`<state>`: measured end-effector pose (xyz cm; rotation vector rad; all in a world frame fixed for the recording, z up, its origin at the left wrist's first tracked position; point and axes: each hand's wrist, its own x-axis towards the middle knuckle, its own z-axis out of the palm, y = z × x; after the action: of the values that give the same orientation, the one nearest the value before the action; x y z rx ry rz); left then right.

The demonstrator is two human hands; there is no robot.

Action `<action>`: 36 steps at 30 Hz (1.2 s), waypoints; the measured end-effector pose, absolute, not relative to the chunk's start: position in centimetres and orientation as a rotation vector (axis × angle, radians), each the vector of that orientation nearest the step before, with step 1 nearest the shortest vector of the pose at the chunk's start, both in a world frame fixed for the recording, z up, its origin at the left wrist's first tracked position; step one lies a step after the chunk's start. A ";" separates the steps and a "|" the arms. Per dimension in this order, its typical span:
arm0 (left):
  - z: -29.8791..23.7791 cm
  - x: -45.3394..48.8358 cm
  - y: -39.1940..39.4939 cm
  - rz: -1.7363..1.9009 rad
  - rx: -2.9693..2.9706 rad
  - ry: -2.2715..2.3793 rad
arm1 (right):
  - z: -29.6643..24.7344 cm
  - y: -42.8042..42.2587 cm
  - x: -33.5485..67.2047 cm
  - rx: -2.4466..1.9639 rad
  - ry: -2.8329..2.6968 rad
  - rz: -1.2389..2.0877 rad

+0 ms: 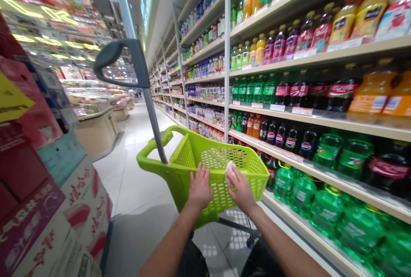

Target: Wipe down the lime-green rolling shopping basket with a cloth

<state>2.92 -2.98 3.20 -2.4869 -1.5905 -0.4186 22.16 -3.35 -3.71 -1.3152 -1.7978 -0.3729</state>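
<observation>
A lime-green plastic shopping cart basket (253, 163) with a perforated wall stands in front of me. My left hand (201, 186) lies against its near side, the fingers stretched out below the rim and nothing in them. At the right part of the same side, my right hand (239, 187) presses a crumpled white wipe (230, 172) to the rim. A grey metal pole (154, 118) rises from the cart's left end and carries a dark grey loop handle (123, 63). The basket's near lower wall is partly hidden by my hands and forearms.
Shelves (321, 114) of drink bottles run along the right side, close to the cart. Large green bottles (324, 204) stand on the lowest shelf. Stacked cartons (80, 200) line the left. A tiled aisle floor (131, 148) stretches ahead past display counters (93, 127).
</observation>
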 end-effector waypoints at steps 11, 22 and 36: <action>8.7 -10.3 -1.8 -0.777 -1.894 -1.837 | 10.6 -0.6 11.4 -0.774 -1.978 -0.432; 8.3 -11.4 -1.9 -0.629 -2.038 -1.761 | 18.4 3.2 4.4 -0.379 -2.396 -0.851; 8.0 -11.9 -1.4 -0.680 -2.125 -1.636 | 15.0 1.8 4.3 -0.450 -2.353 -0.753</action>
<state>-11.91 -1.44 7.99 -2.1246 -1.6359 -0.6796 4.26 1.84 15.01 -0.4496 -2.3532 -0.7527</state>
